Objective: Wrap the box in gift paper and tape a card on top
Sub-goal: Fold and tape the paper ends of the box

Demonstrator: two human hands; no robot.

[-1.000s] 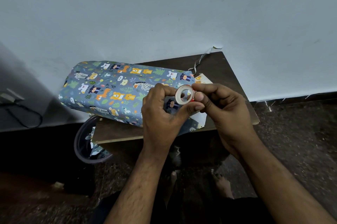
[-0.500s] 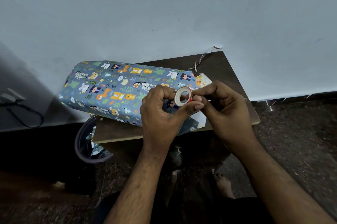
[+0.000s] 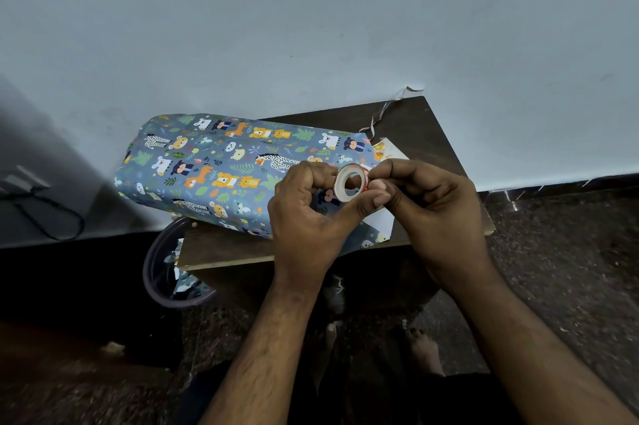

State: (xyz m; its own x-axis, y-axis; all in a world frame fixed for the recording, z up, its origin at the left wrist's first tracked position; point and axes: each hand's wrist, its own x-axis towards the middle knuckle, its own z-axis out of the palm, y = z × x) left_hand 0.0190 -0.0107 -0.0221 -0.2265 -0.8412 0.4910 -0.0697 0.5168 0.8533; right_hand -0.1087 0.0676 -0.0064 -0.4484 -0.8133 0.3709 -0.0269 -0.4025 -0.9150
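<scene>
A box wrapped in blue animal-print gift paper [image 3: 221, 165] lies on a small dark wooden table [image 3: 425, 127], its left end hanging past the table edge. Above the box's right end I hold a small tape roll [image 3: 350, 182] with a white core and red edge. My left hand [image 3: 307, 217] grips the roll between thumb and fingers. My right hand [image 3: 432, 206] pinches at the roll's right rim with thumb and fingertips. A white card [image 3: 389, 153] with orange print lies on the table beside the box, mostly hidden behind my hands.
A dark round bin [image 3: 166, 269] with paper scraps stands on the floor under the table's left side. A thin paper strip [image 3: 380, 113] curls at the table's back edge against the pale wall. A black cable [image 3: 52, 213] lies far left. My feet [image 3: 422, 348] show below.
The tape roll has turned slightly in my hands, its hole facing the camera more. My right fingertips have shifted along its rim. The box has stayed still.
</scene>
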